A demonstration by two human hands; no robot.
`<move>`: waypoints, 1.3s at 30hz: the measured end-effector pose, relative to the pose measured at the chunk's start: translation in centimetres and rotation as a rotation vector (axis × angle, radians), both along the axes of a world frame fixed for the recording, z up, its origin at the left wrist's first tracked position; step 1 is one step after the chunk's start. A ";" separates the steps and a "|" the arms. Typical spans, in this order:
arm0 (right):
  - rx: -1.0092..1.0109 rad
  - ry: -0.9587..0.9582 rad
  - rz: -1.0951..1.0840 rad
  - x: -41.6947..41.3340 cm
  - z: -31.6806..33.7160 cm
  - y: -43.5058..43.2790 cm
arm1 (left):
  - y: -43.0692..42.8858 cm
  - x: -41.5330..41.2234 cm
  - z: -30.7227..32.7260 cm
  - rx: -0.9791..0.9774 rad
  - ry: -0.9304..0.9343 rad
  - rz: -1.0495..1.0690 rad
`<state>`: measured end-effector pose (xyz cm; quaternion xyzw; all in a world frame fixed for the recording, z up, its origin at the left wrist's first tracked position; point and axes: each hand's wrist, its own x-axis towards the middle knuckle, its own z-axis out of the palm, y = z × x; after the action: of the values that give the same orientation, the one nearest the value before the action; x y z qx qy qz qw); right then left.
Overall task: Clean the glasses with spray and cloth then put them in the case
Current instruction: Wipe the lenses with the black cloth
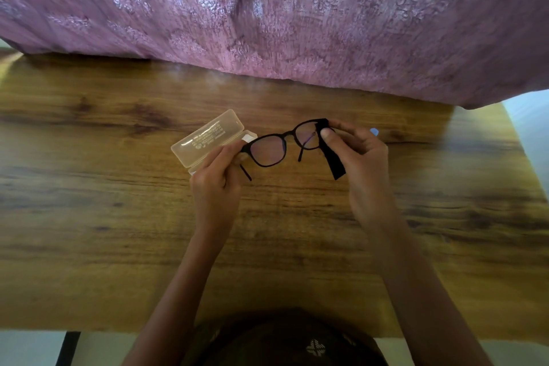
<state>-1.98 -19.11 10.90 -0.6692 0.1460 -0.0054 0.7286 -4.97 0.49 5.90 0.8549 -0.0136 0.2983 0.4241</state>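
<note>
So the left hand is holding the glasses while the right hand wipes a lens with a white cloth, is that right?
Not quite: the cloth is black, not white, as the head view shows. The left hand holds the glasses while the right hand wipes a lens with it.

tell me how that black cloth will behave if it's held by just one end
Probably floppy: the black cloth folds over the glasses rim under the right hand's thumb, and its free end hangs loose. Likely very light, since a fingertip pinch holds it. It looks thin, so it should drape rather than stay flat.
</note>
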 end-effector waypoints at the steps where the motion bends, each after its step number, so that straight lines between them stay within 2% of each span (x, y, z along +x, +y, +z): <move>1: 0.018 0.007 0.012 0.0 0.1 0.0 | 0.2 0.0 0.0 0.003 0.002 -0.015; 3: 0.047 0.010 0.020 0.2 0.2 -0.1 | 0.6 -0.1 0.1 0.005 0.027 -0.058; 8: 0.125 0.012 0.080 0.4 0.1 -0.6 | 1.1 0.0 1.7 -0.138 0.214 -0.193; 14: 0.229 0.002 0.124 0.3 0.1 0.1 | 0.3 2.1 4.7 -0.007 0.407 -0.402; 19: 0.209 -0.034 0.105 0.1 -0.2 0.0 | 0.2 3.3 4.8 0.081 0.475 -0.442; 21: 0.045 -0.115 0.082 -0.1 -0.4 0.2 | 0.0 3.3 4.8 0.070 0.473 -0.442; 25: -0.646 -0.544 0.030 -0.1 -1.2 0.6 | -0.5 3.3 4.8 0.067 0.447 -0.429; 27: -0.799 -0.659 0.024 -0.1 -1.7 0.8 | -0.7 3.3 4.7 0.043 0.447 -0.426; 30: -0.862 -0.700 -0.006 -0.1 -2.2 0.8 | -0.8 3.3 4.6 0.032 0.455 -0.407; 36: -0.836 -0.708 -0.005 -0.7 -2.6 1.0 | -1.1 3.2 5.2 -0.019 0.485 -0.395; 39: -0.904 -0.728 0.001 -0.8 -2.7 1.4 | -1.2 3.4 5.0 -0.007 0.459 -0.378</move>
<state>-2.81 -17.66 8.17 -0.8689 -0.1312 -0.2967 0.3738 -1.54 -0.76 10.95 0.8809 -0.0753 0.0131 0.4671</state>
